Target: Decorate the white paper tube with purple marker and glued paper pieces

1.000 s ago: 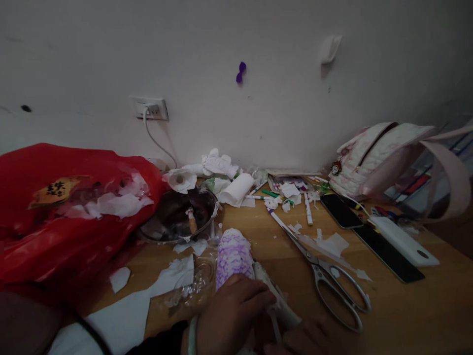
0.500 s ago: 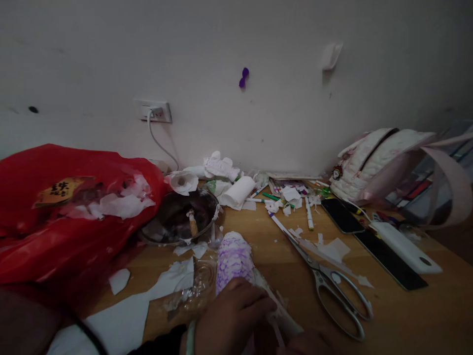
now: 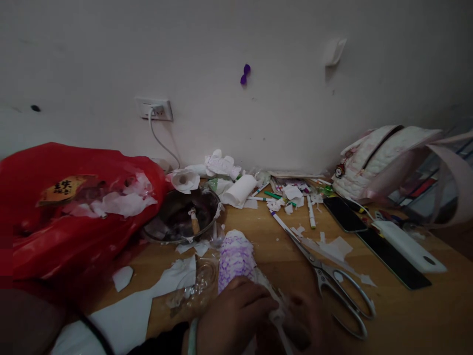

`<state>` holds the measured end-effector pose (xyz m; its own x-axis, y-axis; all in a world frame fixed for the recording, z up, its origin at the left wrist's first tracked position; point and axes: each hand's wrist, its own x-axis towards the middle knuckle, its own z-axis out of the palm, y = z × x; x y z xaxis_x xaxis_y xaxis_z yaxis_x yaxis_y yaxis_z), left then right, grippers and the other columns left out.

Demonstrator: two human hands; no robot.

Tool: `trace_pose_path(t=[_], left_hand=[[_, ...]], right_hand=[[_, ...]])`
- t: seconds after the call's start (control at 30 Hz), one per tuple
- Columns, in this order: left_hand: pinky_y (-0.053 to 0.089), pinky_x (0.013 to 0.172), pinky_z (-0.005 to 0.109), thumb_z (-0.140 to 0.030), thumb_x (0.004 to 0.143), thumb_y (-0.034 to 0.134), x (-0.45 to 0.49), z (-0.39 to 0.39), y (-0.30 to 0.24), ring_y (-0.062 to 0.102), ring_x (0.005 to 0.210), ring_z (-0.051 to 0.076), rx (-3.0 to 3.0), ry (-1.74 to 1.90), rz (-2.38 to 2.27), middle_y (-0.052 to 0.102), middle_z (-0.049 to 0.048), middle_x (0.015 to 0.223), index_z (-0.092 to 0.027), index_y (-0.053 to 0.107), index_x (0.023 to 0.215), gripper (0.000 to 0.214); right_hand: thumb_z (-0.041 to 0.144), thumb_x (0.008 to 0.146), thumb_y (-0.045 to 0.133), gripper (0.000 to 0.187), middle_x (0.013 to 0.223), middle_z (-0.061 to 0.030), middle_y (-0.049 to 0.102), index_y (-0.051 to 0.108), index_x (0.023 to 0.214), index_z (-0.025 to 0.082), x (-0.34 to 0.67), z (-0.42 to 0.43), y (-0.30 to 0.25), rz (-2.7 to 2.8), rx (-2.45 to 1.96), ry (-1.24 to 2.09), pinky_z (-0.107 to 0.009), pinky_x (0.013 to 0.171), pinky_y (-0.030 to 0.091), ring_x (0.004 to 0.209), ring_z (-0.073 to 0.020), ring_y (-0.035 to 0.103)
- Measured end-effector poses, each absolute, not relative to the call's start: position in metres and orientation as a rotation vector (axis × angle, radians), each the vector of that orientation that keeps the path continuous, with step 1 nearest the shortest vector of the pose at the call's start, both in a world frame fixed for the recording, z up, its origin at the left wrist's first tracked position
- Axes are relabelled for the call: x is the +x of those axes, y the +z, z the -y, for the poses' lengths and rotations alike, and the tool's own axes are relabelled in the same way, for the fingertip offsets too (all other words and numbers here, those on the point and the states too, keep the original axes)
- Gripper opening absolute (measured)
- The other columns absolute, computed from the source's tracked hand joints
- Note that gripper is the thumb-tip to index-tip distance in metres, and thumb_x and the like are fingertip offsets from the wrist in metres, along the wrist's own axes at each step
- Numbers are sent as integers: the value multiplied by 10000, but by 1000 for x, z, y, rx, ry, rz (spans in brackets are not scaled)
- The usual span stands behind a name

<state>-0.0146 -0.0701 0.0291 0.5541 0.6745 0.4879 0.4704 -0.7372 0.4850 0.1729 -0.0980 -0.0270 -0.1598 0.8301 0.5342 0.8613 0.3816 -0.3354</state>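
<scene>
My left hand (image 3: 236,310), a pale bracelet (image 3: 192,337) on its wrist, is closed round the lower part of a white paper piece with purple scale-like marks (image 3: 236,259). The piece's rounded end points towards the wall. A narrow white strip (image 3: 281,330) hangs below the left fingertips. Close beside it, at the bottom edge, my right hand (image 3: 306,320) is smeared by motion and dark. Its fingers cannot be made out. Large metal scissors (image 3: 325,281) lie on the table to the right of both hands.
Left are a red plastic bag (image 3: 74,236) and a dark bowl (image 3: 177,217) with scraps. Torn paper (image 3: 111,315) and clear plastic packaging (image 3: 201,281) lie nearer. Phones (image 3: 343,214), a white power bank (image 3: 408,246) and a backpack (image 3: 384,160) occupy the right; markers (image 3: 310,212) and a paper roll (image 3: 240,191) lie behind.
My right hand has come up into view beside the left fingertips. The left hand keeps its hold on the purple-marked piece. The whole view has shifted slightly.
</scene>
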Motion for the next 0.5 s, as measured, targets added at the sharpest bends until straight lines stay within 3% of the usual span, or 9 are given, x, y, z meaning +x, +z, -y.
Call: trace_pose_path(t=[0.07,0.17,0.37,0.5], left_hand=[[446,699,245,-158,864,512,-17,70,29,568,815,158,2456,992,-964,670,30,940,-199,576,1035,187],[444,760,261,-130,831,508,-24,68,29,556,870,162,2451,964,-879,648,54,976,-177,570,1027,212],[338,915,360,-298,877,469,-41,60,25,563,907,172,2726,825,-517,667,28,925,-199,602,958,184],[288,963,364,-325,854,534,-44,55,20,537,1029,185,2909,713,-373,660,14,1057,-230,608,987,179]], right_hand=[[473,747,557,365,868,-65,678,601,1015,228,177,92,-31,1976,-1477,-16,-326,612,525,755,-236,638],[419,782,521,270,843,-29,706,640,948,243,178,85,-36,2027,-1457,105,-301,635,538,754,-211,660],[481,788,395,414,853,-129,701,617,870,141,178,79,-34,1668,-1772,408,-351,721,509,808,-270,649],[493,718,380,315,649,-65,644,520,690,212,182,74,-22,1340,-1877,657,-328,613,478,633,-232,608]])
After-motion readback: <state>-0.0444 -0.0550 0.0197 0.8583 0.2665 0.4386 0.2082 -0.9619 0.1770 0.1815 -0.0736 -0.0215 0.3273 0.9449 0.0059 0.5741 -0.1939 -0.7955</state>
